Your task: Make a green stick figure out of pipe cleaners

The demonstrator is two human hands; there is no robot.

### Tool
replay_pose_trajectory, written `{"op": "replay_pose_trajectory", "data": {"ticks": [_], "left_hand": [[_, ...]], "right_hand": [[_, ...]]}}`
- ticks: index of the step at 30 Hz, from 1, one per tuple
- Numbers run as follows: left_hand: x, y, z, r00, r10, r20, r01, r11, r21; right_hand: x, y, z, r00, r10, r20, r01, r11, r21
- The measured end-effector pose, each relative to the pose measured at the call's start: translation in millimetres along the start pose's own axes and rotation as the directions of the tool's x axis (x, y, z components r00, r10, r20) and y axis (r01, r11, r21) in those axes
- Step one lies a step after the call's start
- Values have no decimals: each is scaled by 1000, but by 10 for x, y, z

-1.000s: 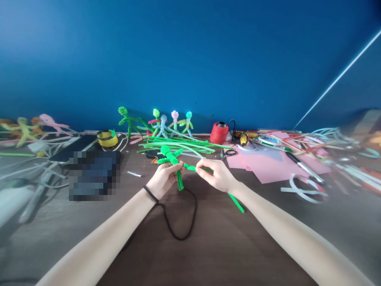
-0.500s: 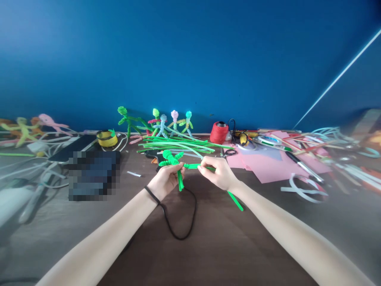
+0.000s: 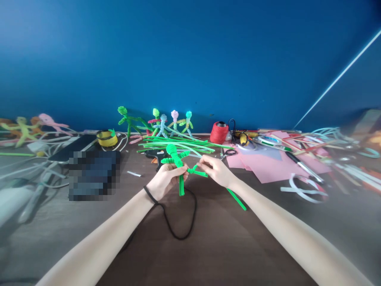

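Observation:
A bright green pipe-cleaner figure (image 3: 175,157), with a coiled head and two wrapped arms, is pinched by my left hand (image 3: 167,178) at its lower body. One straight leg hangs below my fingers and the other points right. My right hand (image 3: 214,171) pinches a green strand just right of the figure, where it bends up from the sideways leg. A loose green length (image 3: 237,199) shows below my right wrist; whether it joins the pinched strand is hidden. A black cord (image 3: 178,237) loops from my left wrist.
Behind my hands lie green pipe cleaners (image 3: 178,143), scissors (image 3: 229,152) and a black glue gun (image 3: 156,155). Small figures (image 3: 163,126) stand against the blue wall, beside red thread (image 3: 218,133). Pink paper (image 3: 276,165) lies right, a dark blurred-out object (image 3: 95,174) left.
The figure has tilted more upright and shifted slightly right in my left hand. The strand, earlier stretched straight between my hands, is now bent up near the leg, and my right fingers have loosened somewhat.

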State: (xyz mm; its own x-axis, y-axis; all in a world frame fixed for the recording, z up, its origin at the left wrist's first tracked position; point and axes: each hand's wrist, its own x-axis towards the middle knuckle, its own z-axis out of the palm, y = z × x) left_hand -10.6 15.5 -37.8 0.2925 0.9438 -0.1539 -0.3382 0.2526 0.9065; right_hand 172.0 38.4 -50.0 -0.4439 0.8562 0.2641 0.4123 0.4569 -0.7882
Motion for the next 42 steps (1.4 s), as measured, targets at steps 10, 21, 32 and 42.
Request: {"op": "replay_pose_trajectory", "data": {"ticks": [10,21,32,42], "left_hand": [[0,-32,-4,997,20,80,-10,993,-119],[59,-19,-98,933,345,-105,-267,857,441],[50,64,-146,980,194,-52,-149,875,462],[59,58,-136,997,63,-49,-61,998,33]], "right_hand": [[-51,-81,198,989,-16,145,15,1000,10],[-99,-189,219,987,-62,145,104,947,-305],[-60,-111,75,997,-1,-81,-19,969,-246],[-21,-64,41,1000,2,-6,-3,1000,-14]]}}
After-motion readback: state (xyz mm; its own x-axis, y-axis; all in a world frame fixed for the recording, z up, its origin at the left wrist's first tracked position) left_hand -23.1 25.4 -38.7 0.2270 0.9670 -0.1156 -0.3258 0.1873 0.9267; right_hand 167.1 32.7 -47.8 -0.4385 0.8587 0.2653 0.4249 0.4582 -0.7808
